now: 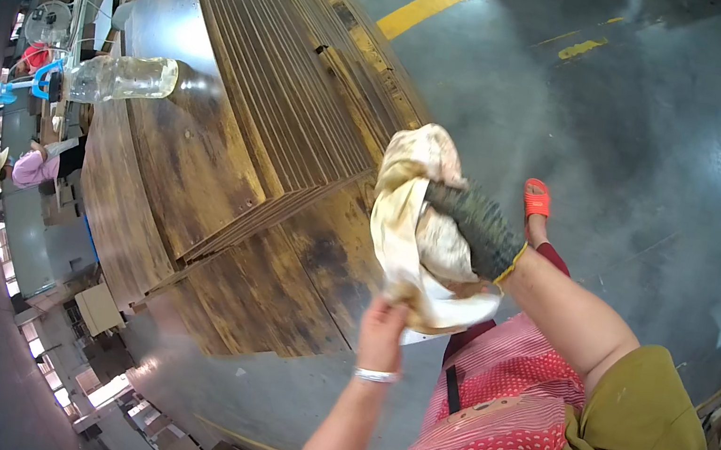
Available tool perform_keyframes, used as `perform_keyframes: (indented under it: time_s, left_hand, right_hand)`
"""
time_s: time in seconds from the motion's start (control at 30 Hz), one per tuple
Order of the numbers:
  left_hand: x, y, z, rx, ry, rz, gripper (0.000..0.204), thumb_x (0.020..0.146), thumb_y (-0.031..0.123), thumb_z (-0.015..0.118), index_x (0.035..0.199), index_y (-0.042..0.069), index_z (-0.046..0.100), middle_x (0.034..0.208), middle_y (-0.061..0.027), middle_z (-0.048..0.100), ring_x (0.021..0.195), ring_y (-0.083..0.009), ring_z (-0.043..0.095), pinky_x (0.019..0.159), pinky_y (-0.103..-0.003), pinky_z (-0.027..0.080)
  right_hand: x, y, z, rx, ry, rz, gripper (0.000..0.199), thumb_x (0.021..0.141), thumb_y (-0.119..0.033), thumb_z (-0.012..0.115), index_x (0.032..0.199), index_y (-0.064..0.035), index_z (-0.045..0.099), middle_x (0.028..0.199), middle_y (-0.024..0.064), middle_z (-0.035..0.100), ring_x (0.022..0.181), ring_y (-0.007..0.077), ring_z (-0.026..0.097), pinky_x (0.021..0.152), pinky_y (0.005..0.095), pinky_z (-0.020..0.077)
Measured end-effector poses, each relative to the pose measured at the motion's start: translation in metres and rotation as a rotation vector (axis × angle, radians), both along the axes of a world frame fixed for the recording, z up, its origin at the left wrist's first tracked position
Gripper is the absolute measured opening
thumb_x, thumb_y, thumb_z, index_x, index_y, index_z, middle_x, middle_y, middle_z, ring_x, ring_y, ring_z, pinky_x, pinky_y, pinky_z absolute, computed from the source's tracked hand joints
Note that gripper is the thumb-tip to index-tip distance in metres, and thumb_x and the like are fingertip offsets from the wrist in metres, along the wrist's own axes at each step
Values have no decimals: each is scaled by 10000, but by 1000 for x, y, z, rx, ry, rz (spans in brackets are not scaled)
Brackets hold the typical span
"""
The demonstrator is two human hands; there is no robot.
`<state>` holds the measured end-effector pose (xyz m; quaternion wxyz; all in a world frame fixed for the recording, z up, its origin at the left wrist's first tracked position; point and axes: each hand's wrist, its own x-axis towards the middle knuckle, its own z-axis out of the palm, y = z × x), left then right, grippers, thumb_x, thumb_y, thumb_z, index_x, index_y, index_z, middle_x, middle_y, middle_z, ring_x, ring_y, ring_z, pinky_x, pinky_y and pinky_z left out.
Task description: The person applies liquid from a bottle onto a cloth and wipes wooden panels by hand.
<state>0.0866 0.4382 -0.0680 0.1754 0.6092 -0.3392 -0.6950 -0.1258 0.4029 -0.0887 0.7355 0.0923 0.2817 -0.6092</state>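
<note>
The gloved right hand (474,230) clutched a stained cream rag (413,224), held above the stack of dark wooden boards (283,117); the bare left hand (384,324) pinched its lower hem. The cloth looked soft, light and limp, best gathered by bunched folds

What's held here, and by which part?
A stained cloth. The gloved right hand grips its bunched middle; the bare left hand pinches its lower edge.

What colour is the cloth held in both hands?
The cloth is cream with yellow-brown stains, seen in the head view.
</note>
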Motion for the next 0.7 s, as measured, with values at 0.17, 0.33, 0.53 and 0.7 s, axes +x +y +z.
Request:
perform_keyframes:
  time_s: [0.17, 0.33, 0.53, 0.7]
  left_hand:
    - [-18, -76, 62, -145, 217, 210, 246, 886, 132, 455, 1095, 6, 488, 1083, -115, 558, 994, -210, 551, 867, -340, 446]
    - [-45, -107, 28, 166, 390, 492, 326, 907, 237, 438, 1141, 14, 486, 1101, -92, 561, 977, -234, 554, 872, -384, 453]
    - [-68, -44, 18, -531, -379, -629, 270, 668, 40, 646, 931, -7, 602, 936, -90, 612, 840, -194, 576, 765, -318, 450]
    - [-58, -46, 33, -560, -463, -494, 351, 840, 276, 586, 972, -47, 549, 869, -120, 607, 759, -199, 539, 660, -325, 439]
  right_hand:
    - [-33, 23, -71, -458, 1357, 378, 300, 763, -99, 592, 1053, -26, 563, 1066, 109, 551, 952, 180, 535, 854, 288, 441]
    - [-7, 61, -61, -52, -86, 367, 290, 828, -142, 550, 1092, -25, 524, 1025, 79, 543, 967, 130, 525, 815, 237, 451]
    - [39, 55, -79, 39, -354, 177, 356, 889, -325, 475, 1096, -37, 508, 969, 60, 566, 852, 121, 551, 781, 240, 458]
    - [71, 13, -97, -191, -597, -689, 290, 899, -263, 463, 1039, -14, 513, 878, 54, 555, 785, 100, 533, 736, 231, 458]
